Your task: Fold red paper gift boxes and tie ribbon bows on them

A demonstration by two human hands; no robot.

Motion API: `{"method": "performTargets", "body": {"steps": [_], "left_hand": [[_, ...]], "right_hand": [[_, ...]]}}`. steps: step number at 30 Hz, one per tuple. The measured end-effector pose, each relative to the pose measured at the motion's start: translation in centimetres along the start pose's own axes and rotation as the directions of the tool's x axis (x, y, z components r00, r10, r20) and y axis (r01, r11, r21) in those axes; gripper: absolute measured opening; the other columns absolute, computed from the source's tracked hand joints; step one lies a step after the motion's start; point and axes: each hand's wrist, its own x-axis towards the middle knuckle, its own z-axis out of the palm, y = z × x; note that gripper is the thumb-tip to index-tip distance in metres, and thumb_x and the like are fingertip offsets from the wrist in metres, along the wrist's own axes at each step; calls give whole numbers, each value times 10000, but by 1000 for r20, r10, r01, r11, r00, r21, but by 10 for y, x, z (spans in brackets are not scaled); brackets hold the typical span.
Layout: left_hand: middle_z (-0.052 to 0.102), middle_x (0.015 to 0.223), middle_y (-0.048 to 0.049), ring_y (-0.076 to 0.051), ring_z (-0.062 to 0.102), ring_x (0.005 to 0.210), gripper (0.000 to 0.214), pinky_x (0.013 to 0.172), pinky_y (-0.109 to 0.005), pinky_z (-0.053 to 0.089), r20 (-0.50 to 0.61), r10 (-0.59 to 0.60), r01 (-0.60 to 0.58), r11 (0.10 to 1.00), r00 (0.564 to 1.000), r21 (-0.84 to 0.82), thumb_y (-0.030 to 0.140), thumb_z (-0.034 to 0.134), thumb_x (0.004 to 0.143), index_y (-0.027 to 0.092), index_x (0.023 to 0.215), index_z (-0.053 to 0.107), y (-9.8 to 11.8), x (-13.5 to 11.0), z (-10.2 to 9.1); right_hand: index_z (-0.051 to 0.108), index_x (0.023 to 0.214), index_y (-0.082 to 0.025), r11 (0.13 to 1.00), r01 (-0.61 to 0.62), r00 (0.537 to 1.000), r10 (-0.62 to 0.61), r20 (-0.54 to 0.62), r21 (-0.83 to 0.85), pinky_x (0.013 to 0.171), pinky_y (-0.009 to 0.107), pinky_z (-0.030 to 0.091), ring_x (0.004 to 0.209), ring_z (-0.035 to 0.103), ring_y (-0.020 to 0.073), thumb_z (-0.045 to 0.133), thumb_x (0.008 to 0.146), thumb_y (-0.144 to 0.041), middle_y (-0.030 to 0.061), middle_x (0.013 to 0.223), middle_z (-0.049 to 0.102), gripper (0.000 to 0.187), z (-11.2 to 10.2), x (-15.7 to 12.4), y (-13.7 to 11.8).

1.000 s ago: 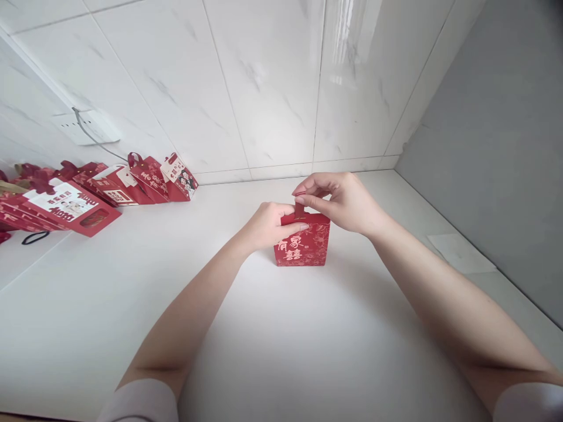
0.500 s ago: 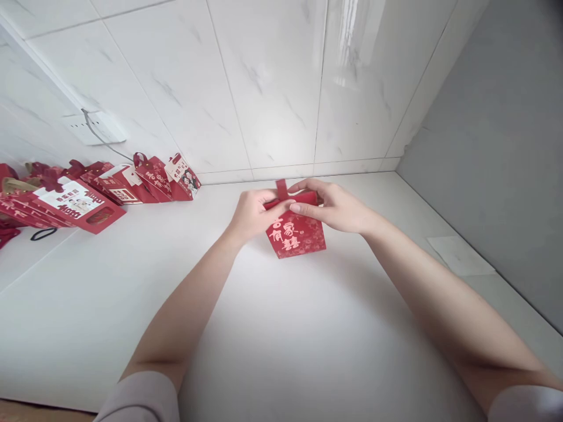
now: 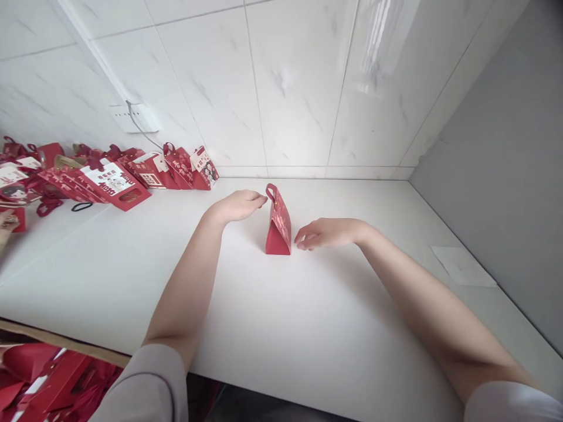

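A red triangular gift box (image 3: 278, 228) with a ribbon loop on top stands upright on the white table, its plain end facing me. To its left is my left hand (image 3: 240, 205), fingers stretched out and the tips close by the ribbon; whether they touch it I cannot tell. My right hand (image 3: 323, 233) is just right of the box's lower part, fingers loosely curved and apart, holding nothing.
Several red and white gift boxes (image 3: 116, 181) line the wall at the left, with a black loop (image 3: 81, 206) before them. Another person's hand (image 3: 7, 220) shows at the left edge. More red boxes (image 3: 57, 381) lie below the table (image 3: 281, 328). A socket (image 3: 134, 118) is on the wall.
Both hands have let go of the gift box's top and moved apart. The box has turned from its printed side to its end. The view has shifted left.
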Motion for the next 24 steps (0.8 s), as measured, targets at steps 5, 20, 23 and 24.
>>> {"method": "performTargets", "body": {"steps": [5,20,23,24], "left_hand": [[660,1196,-101,-233,671,909,449,738,-296,513,331,-37,49,998,943,-27,444,546,750,220,1123,661,1,-9,6],[467,1423,-163,-328,465,1301,1155,1018,-395,435,75,184,-167,969,980,-183,455,808,515,196,1495,255,5,-38,32],[446,1435,-193,-339,454,1309,1208,1018,-395,431,80,95,-83,987,992,-138,492,785,542,162,1518,154,14,-36,20],[445,1434,-201,-342,464,1299,1204,1004,-395,441,100,58,-45,991,993,-126,498,772,558,154,1519,134,18,-35,17]], "right_hand": [[611,841,-227,979,-32,972,-16,-234,-200,610,295,429,734,639,213,456,863,-639,56,867,685,441,34,25,-5],[448,832,-232,980,102,674,-194,-713,-170,660,338,403,690,577,237,182,993,-504,63,777,633,413,89,50,12],[405,818,-248,973,218,628,-198,-753,-74,655,342,421,650,548,224,209,988,-523,26,699,573,378,99,48,5],[399,817,-251,969,243,613,-183,-769,-37,654,343,428,647,546,222,212,987,-528,17,684,556,375,102,47,3]]}}
